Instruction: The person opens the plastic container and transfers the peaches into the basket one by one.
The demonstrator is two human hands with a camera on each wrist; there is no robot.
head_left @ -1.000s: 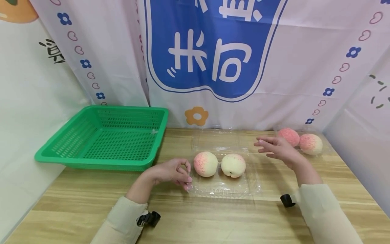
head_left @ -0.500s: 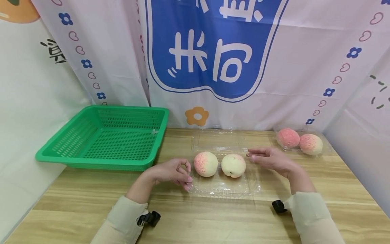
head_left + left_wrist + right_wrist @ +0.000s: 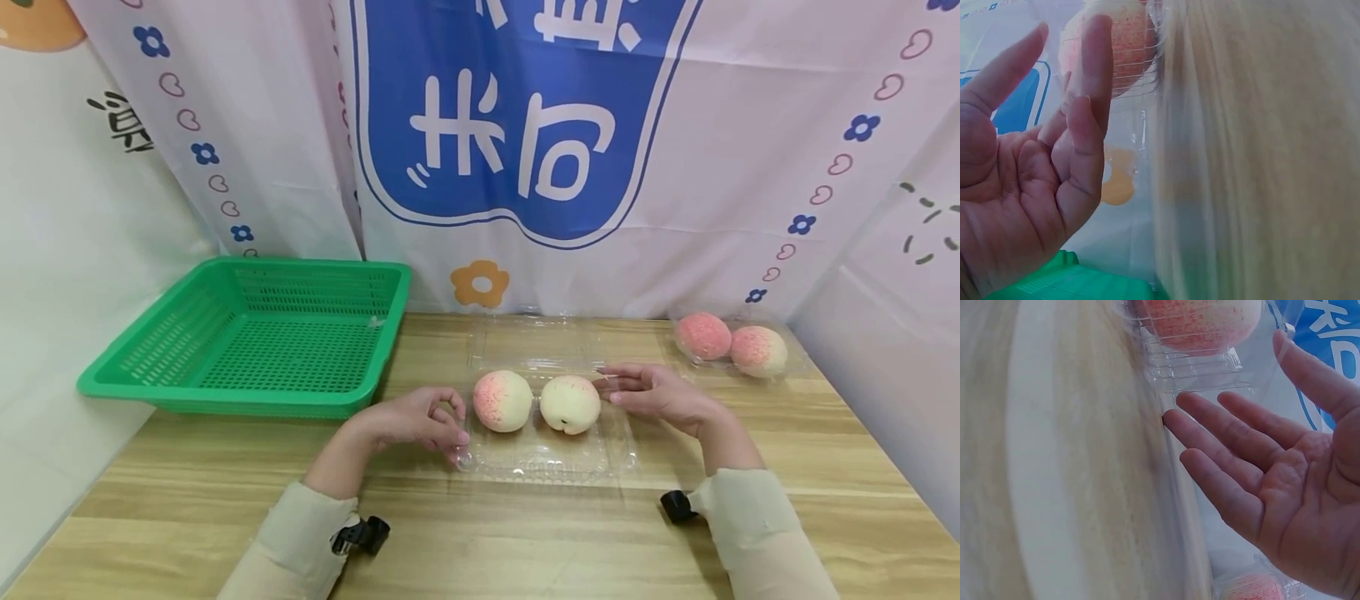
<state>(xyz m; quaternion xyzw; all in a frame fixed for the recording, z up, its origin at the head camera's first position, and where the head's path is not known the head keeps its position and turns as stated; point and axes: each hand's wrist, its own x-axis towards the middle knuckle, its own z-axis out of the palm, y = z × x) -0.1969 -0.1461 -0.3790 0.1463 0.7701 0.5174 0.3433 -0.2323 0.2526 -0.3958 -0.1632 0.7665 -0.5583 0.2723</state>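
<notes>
In the head view a clear plastic clamshell box (image 3: 540, 471) lies on the table, its lid (image 3: 510, 342) folded back toward the curtain. Two peaches, one with a pink-speckled side (image 3: 502, 402) and a paler one (image 3: 570, 405), sit side by side in it. My left hand (image 3: 420, 419) is at the box's left edge, fingers loosely bent; in the left wrist view its thumb stands apart from the fingers (image 3: 1094, 69). At the box's right side is my right hand (image 3: 660, 396), fingertips close by the paler peach. Its fingers (image 3: 1229, 431) are extended in the right wrist view.
A green perforated basket (image 3: 247, 396) stands at the back left. At the back right, another clear box (image 3: 797, 354) holds a pink peach (image 3: 703, 337) and a speckled peach (image 3: 759, 351). A printed curtain (image 3: 720, 192) hangs behind the wooden table (image 3: 517, 542).
My right hand has come down and left, from near the back-right peaches to the right side of the open box. The left hand has stayed at the left edge.
</notes>
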